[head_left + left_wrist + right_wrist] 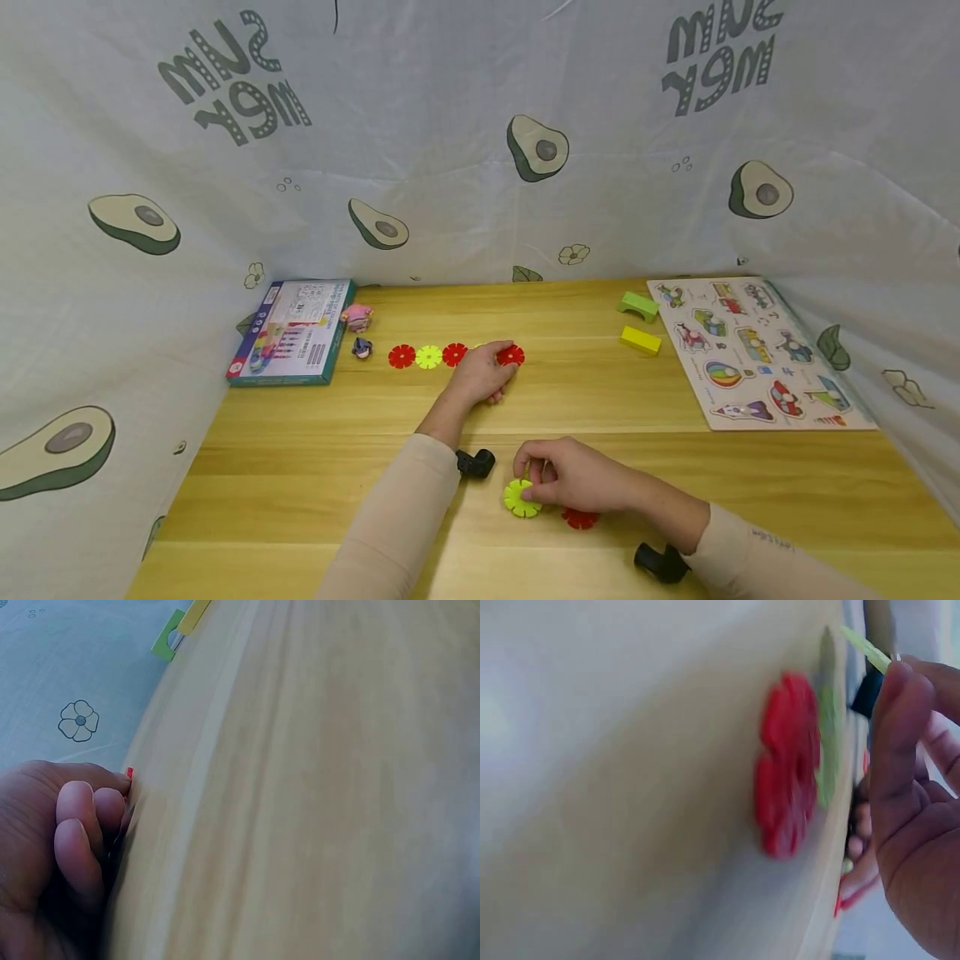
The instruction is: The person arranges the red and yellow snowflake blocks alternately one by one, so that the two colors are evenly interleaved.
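In the head view a row of notched plastic snowflake discs lies on the table: a red disc (401, 357), a yellow-green disc (429, 357), another red disc (454, 354), and one mostly hidden by my left hand (480, 372). At the row's right end, this hand's thumb and index finger hold the edge of a red snowflake disc (513, 355); its other fingers are curled. Nearer me, my right hand (581, 475) pinches a yellow-green snowflake disc (522, 498) between thumb and finger. Below that hand lies a red disc (789, 765), beside another yellow-green disc (828, 746).
Left of the row are a boxed set (292, 333), a pink figurine (357, 317) and a small dark figurine (362, 347). At right lie a green arch block (638, 306), a yellow block (641, 340) and a picture puzzle board (750, 354). A printed curtain (465, 150) surrounds the table.
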Motion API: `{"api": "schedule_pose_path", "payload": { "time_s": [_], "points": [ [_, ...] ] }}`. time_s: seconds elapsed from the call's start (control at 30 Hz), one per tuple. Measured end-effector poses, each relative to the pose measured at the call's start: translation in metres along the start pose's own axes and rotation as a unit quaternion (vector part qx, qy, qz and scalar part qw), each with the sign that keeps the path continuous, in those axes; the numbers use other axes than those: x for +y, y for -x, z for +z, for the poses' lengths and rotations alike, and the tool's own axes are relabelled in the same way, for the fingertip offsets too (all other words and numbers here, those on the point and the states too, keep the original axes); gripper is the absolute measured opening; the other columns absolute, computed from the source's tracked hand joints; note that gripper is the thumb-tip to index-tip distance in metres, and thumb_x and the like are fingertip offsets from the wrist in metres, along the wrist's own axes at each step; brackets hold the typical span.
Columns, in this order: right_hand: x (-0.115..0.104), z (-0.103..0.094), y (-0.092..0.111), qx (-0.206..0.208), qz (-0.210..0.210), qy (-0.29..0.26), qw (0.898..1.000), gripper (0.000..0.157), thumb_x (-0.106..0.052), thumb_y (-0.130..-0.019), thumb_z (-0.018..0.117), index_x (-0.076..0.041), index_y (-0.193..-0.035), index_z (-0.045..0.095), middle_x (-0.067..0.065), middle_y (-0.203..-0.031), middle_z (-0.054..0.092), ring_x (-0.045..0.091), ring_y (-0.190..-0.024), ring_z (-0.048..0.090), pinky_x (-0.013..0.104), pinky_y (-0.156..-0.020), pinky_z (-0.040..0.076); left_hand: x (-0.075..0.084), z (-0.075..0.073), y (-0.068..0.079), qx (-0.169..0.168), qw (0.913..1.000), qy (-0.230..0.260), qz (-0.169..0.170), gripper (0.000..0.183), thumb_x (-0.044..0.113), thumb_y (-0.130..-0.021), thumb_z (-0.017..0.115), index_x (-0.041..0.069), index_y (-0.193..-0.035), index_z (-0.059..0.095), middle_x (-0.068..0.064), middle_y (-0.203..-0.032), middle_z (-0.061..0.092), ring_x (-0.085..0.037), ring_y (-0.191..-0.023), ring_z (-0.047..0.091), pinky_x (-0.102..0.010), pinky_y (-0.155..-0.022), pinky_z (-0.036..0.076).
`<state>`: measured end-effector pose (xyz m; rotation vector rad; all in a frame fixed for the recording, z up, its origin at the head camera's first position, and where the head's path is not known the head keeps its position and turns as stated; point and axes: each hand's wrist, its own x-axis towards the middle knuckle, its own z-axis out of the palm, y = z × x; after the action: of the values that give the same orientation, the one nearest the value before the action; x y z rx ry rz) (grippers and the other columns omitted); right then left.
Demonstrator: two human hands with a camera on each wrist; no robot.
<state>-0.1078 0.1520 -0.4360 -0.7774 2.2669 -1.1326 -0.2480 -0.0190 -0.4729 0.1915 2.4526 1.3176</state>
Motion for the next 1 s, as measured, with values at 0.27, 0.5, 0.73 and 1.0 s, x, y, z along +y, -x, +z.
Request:
{"api": "schedule_pose_path", "payload": {
  "time_s": [0.27,0.5,0.73,1.0],
  "points": [
    [0.017,-0.031,-0.017,0.105,0.065,-0.033,0.992,0.018,-0.02,-0.085,0.068,-0.02,-0.101,0.06,0.006,-0.078,0.054,0.018,-0.06,0.061,0.03,-0.052,0.052,0.001,0.0,0.0,0.0,0.9999,-0.01,0.002,0.048,0.03,-0.091,0.06,0.027,-0.137,0.046,-0.006,-0.051,0.058,-0.017,-0.037,0.052,-0.029,-0.04,0.049],
    [0.04,-0.063,-0.044,0.215,0.155,-0.065,0.962,0.024,-0.017,-0.088,0.064,-0.014,-0.111,0.057,0.011,-0.083,0.053,0.02,-0.064,0.063,0.031,-0.057,0.054,0.0,0.001,0.0,0.002,0.9999,-0.013,0.002,0.049,0.03,-0.09,0.06,0.027,-0.137,0.046,-0.006,-0.051,0.058,-0.017,-0.038,0.053,-0.03,-0.04,0.049],
    [0.056,-0.086,-0.07,0.264,0.205,-0.045,0.941,0.029,-0.019,-0.09,0.062,-0.012,-0.116,0.052,0.012,-0.086,0.054,0.017,-0.066,0.065,0.028,-0.059,0.054,-0.001,0.001,0.0,0.007,1.0,-0.002,0.001,0.049,0.029,-0.09,0.062,0.027,-0.136,0.047,-0.007,-0.049,0.057,-0.019,-0.037,0.053,-0.03,-0.039,0.049],
    [0.061,-0.092,-0.081,0.249,0.21,0.031,0.945,0.043,-0.027,-0.085,0.068,-0.01,-0.121,0.052,0.01,-0.092,0.056,0.018,-0.073,0.059,0.03,-0.065,0.051,0.0,0.001,0.0,0.007,0.9999,-0.009,-0.001,0.048,0.03,-0.09,0.061,0.028,-0.136,0.047,-0.006,-0.048,0.056,-0.018,-0.037,0.052,-0.03,-0.039,0.049]
  ]
}}
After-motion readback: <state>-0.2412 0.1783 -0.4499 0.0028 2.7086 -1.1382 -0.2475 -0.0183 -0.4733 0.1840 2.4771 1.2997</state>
